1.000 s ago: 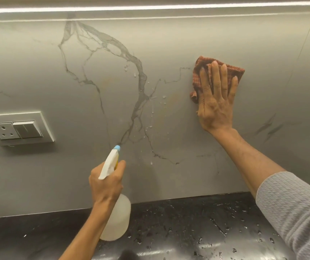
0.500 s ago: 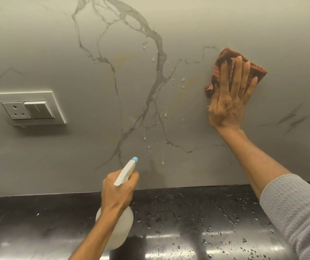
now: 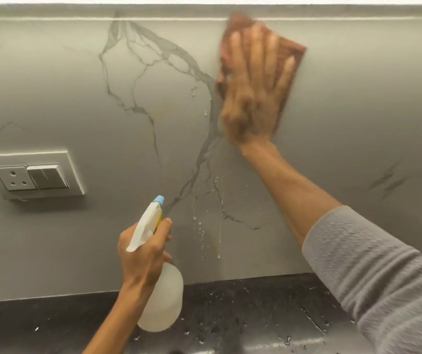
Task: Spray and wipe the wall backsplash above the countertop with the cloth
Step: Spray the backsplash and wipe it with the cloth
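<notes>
Both hands work: my right hand (image 3: 252,98) flattens the cloth (image 3: 291,51) near the backsplash's (image 3: 358,111) top edge to wipe, left hand (image 3: 143,251) clamped on the bottle (image 3: 161,302), nozzle aimed at it.

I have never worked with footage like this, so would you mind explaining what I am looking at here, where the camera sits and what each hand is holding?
There is no machine here: a person wears one wide-angle camera on the head, looking forward and down, so both arms reach into the picture from below. The right hand presses a reddish-brown cloth flat against the grey veined backsplash, near its top edge; the hand is blurred, which suggests it is wiping. The left hand grips a white spray bottle with a blue nozzle pointed at the wall. Droplets cling to the wall beside the nozzle. A socket and switch plate sits on the left. Below runs the dark countertop, speckled with water.
</notes>
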